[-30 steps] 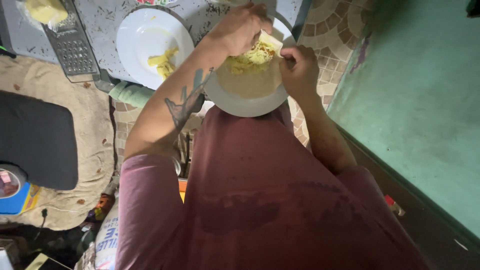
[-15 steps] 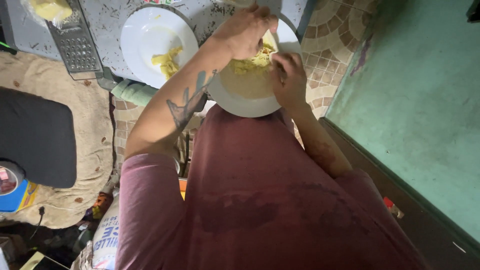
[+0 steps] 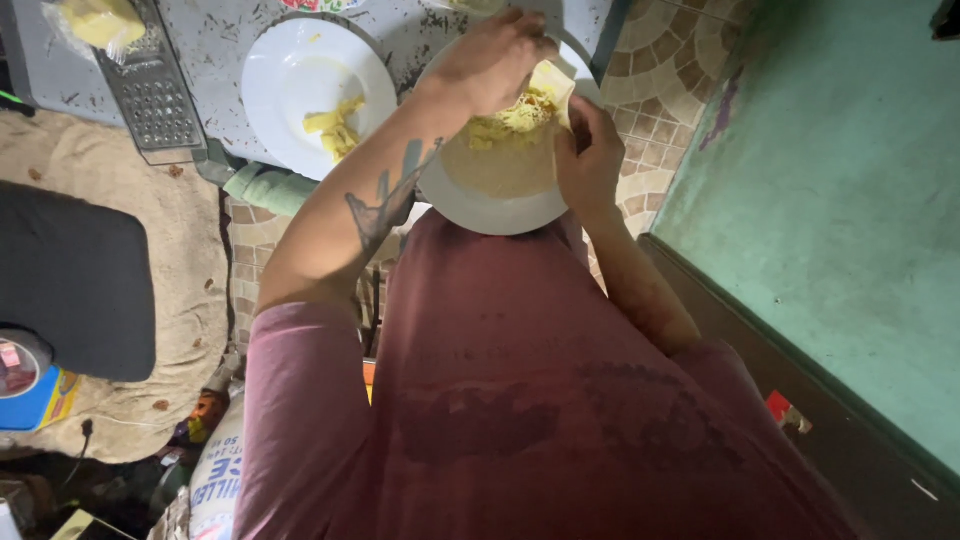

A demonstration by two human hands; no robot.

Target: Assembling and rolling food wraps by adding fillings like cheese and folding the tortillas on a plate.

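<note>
Since a second ago, the left hand [image 3: 495, 60] and right hand [image 3: 590, 155], fingers pinched on yellow food [image 3: 520, 115], shifted up-frame over the plate [image 3: 490, 195]

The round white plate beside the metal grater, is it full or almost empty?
Almost empty: the round white plate holds only a few yellow food pieces near its middle; the rest is bare white.

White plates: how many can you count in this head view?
2. One white plate with a few yellow pieces lies on the counter at left; the other plate, with a flat round and yellow filling, sits under both hands. More may lie out of view.
</note>
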